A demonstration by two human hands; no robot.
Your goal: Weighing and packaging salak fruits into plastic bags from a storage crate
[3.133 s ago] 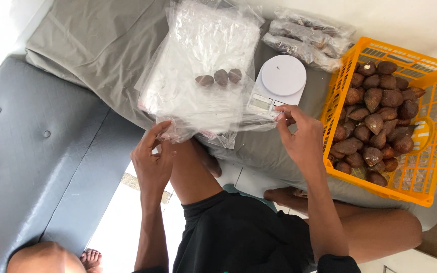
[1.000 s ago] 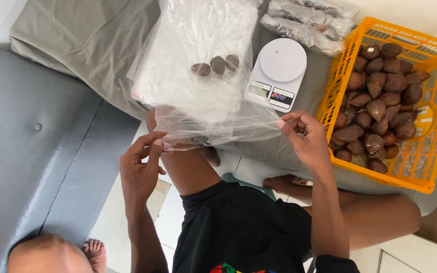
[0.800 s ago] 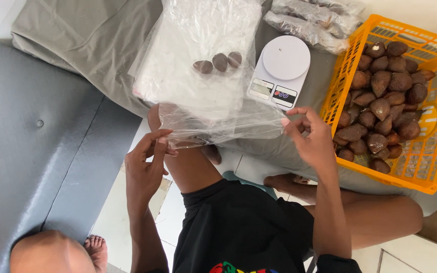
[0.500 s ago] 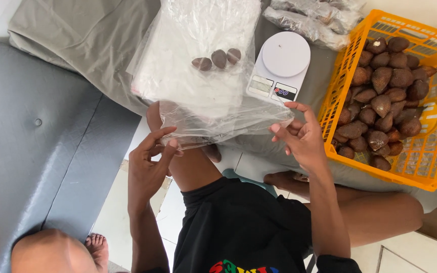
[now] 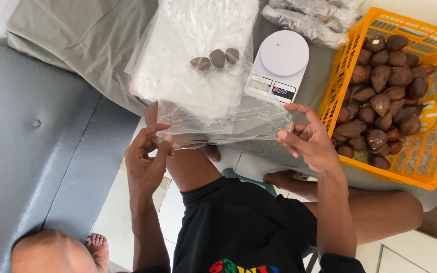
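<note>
Many brown fruits (image 5: 380,103) fill orange crate (image 5: 380,172); three (image 5: 215,58) on bags (image 5: 198,60).

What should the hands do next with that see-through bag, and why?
Probably rub the clear plastic bag open at its edge. Both the left hand and the right hand pinch its near edge, and it looks flat and empty, while the brown scaly fruits wait in the orange crate beside the white scale.
</note>
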